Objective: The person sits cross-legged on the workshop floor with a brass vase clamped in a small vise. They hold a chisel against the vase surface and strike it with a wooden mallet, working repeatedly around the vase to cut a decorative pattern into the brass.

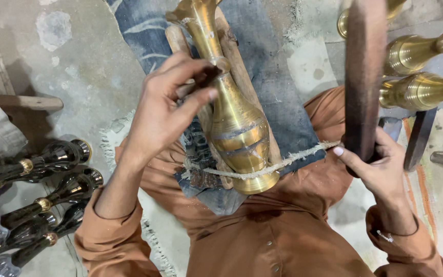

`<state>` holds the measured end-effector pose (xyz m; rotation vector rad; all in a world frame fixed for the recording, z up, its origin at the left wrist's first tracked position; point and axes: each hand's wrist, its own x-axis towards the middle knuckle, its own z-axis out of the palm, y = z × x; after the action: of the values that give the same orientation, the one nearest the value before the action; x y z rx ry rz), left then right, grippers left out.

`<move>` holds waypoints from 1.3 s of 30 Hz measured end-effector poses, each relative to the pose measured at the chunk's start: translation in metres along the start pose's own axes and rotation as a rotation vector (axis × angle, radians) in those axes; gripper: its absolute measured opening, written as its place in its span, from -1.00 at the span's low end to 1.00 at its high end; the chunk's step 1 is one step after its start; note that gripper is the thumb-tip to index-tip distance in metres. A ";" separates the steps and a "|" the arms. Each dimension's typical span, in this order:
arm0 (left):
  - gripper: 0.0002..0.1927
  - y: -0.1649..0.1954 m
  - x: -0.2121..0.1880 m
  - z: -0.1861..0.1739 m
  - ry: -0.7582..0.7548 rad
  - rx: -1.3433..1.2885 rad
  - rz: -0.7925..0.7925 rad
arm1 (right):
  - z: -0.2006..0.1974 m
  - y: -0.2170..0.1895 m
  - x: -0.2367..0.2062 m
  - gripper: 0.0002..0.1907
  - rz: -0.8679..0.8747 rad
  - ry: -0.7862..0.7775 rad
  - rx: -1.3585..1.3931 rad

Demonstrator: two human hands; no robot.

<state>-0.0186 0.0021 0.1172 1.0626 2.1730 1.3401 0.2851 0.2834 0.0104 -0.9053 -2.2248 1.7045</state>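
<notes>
Head view: one brass vase (pixel 237 128), two hands.

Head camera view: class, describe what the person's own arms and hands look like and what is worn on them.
Both arms wear loose rust-orange long sleeves, matching the buttoned shirt. The left hand is bare, with no ring or glove; its sleeve is pushed back up the forearm. The right hand is bare too, with a pale thumbnail, and its sleeve cuff sits at the wrist.

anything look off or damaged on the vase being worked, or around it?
The brass vase lies tied to a wooden rest by a frayed rope; uneven dull grey bands cross its belly where the shine is broken. The left hand pinches a small dark tool at its neck; the right hand grips a dark mallet. No dents visible.
</notes>
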 end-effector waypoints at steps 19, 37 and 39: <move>-0.64 -0.016 0.062 0.040 -0.598 -0.264 0.139 | 0.000 0.025 0.010 -0.62 -0.052 -0.044 -0.164; -0.67 -0.018 0.059 0.038 -0.550 -0.201 0.282 | -0.025 -0.068 0.061 -0.13 -0.692 -0.116 -0.878; -0.66 -0.017 0.058 0.039 -0.530 -0.176 0.257 | -0.020 -0.077 0.066 -0.23 -0.474 -0.088 -0.513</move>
<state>-0.0371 0.0648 0.0880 1.4632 1.5480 1.1535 0.2162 0.3258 0.0745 -0.3288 -2.7100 1.0021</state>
